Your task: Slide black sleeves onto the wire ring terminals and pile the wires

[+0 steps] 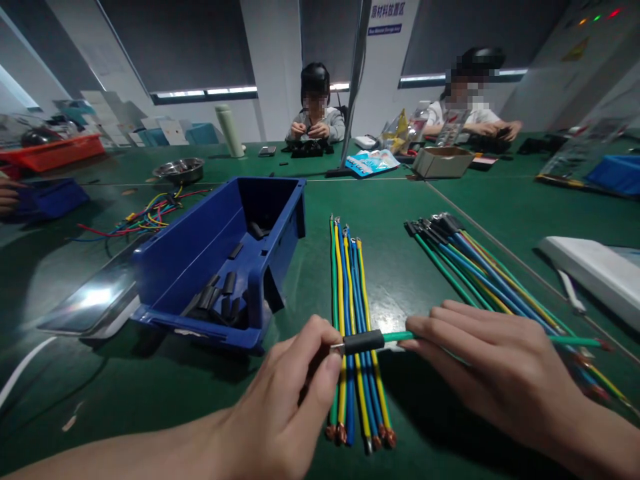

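A green wire (397, 337) stretches sideways between my hands, above a row of loose wires. Around its left end sits a black sleeve (364, 341). My left hand (300, 380) pinches the metal tip just left of this sleeve. My right hand (480, 353) is closed around the green wire, whose far end sticks out to the right. Beneath lie several blue, yellow and green wires (349, 293) with bare copper at their near ends. Short black sleeves (225, 300) lie inside the blue bin (200, 257) at the left.
A bundle of wires with black-sleeved ends (465, 260) lies at the right, near a white box (590, 273). At the left are a phone-like slab (95, 300), a tangle of coloured wires (150, 217) and a metal bowl (179, 171). Two people sit across the green table (310, 200).
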`<state>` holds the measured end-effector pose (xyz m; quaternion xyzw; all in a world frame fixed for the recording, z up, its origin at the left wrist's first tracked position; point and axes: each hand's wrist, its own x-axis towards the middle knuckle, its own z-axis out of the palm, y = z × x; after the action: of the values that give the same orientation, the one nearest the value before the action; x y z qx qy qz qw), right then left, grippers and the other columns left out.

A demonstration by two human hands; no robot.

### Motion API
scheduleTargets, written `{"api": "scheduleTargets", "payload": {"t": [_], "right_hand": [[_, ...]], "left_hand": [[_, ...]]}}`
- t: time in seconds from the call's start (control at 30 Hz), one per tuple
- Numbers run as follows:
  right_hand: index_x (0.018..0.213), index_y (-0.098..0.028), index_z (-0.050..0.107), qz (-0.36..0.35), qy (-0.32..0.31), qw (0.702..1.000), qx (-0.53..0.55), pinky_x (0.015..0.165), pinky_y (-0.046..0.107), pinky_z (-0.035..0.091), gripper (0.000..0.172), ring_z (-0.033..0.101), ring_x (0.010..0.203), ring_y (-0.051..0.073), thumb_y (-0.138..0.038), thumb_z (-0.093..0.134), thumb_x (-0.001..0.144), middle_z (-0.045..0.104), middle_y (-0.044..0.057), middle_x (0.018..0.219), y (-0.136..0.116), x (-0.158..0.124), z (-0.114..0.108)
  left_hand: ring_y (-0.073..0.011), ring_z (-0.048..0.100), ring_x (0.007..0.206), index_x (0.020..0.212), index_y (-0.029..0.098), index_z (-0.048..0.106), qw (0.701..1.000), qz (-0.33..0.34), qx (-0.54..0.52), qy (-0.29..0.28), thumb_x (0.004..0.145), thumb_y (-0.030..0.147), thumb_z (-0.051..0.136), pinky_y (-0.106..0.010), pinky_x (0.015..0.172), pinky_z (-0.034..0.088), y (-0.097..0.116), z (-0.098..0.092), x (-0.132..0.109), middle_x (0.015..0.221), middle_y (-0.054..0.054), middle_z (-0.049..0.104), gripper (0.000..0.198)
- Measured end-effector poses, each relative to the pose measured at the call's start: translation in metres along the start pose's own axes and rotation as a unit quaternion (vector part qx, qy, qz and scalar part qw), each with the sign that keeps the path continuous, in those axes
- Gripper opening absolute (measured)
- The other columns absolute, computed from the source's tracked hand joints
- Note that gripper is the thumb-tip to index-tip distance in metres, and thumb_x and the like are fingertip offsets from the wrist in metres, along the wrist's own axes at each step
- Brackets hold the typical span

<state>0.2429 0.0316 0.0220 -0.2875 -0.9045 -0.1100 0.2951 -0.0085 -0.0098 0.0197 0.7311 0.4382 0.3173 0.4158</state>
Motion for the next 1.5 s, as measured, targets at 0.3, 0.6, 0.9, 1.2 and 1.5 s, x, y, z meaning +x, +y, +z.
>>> {"api": "scheduleTargets", "payload": {"t": [0.3, 0.6, 0.9, 1.2, 1.5], "right_hand": [[0.069, -0.018, 0.053, 0.006, 0.008, 1.000, -0.015, 0.051, 0.028, 0.025, 0.030, 0.039, 0.052, 0.012, -0.036, 0.055, 0.093, 0.047, -0.002, 0.055, 0.010, 0.000, -0.003], [0.069, -0.017, 0.054, 0.029, 0.024, 0.999, -0.002, 0.051, 0.027, 0.026, 0.029, 0.035, 0.051, 0.011, -0.026, 0.050, 0.096, 0.047, -0.001, 0.055, 0.005, 0.006, -0.010], [0.125, -0.012, 0.048, 0.183, 0.000, 0.960, -0.211, 0.048, 0.027, 0.036, 0.031, 0.061, 0.060, 0.018, -0.021, 0.042, 0.096, 0.068, 0.008, 0.084, 0.013, 0.005, -0.008], [0.121, -0.008, 0.049, 0.178, -0.122, 0.956, -0.200, 0.076, 0.033, 0.049, 0.042, 0.062, 0.094, 0.023, -0.001, 0.036, 0.082, 0.062, 0.015, 0.104, 0.020, -0.014, -0.001], [0.131, -0.013, 0.046, 0.199, -0.151, 0.964, -0.088, 0.070, 0.028, 0.051, 0.042, 0.061, 0.089, 0.018, -0.011, 0.038, 0.090, 0.057, 0.013, 0.118, 0.025, -0.019, 0.001]], "left_hand": [[-0.0112, 0.039, 0.062, 0.081, 0.024, 0.049, 0.992, -0.025, -0.071, 0.096, 0.100, 0.031, 0.036, -0.023, 0.057, 0.035, 0.000, 0.006, -0.009, 0.071, 0.004, 0.040, 0.024], [-0.0113, 0.045, 0.064, 0.090, 0.025, 0.050, 0.986, -0.074, -0.066, 0.137, 0.099, 0.040, 0.040, -0.021, 0.060, 0.040, -0.001, 0.005, 0.000, 0.074, 0.004, 0.046, 0.020], [-0.0230, 0.029, 0.144, 0.140, 0.031, 0.040, 0.982, -0.022, 0.181, -0.046, 0.096, 0.037, 0.046, -0.046, 0.119, 0.027, 0.002, 0.002, 0.006, 0.157, -0.002, 0.031, 0.044], [-0.0262, 0.023, 0.146, 0.149, 0.022, 0.032, 0.918, 0.126, 0.326, -0.187, 0.076, 0.042, 0.077, -0.042, 0.121, 0.019, 0.007, 0.000, 0.011, 0.158, -0.006, 0.022, 0.088], [-0.0262, 0.029, 0.143, 0.144, 0.020, 0.041, 0.922, 0.110, 0.325, -0.182, 0.083, 0.048, 0.069, -0.041, 0.119, 0.024, 0.015, 0.001, 0.013, 0.154, -0.006, 0.028, 0.073]]}}
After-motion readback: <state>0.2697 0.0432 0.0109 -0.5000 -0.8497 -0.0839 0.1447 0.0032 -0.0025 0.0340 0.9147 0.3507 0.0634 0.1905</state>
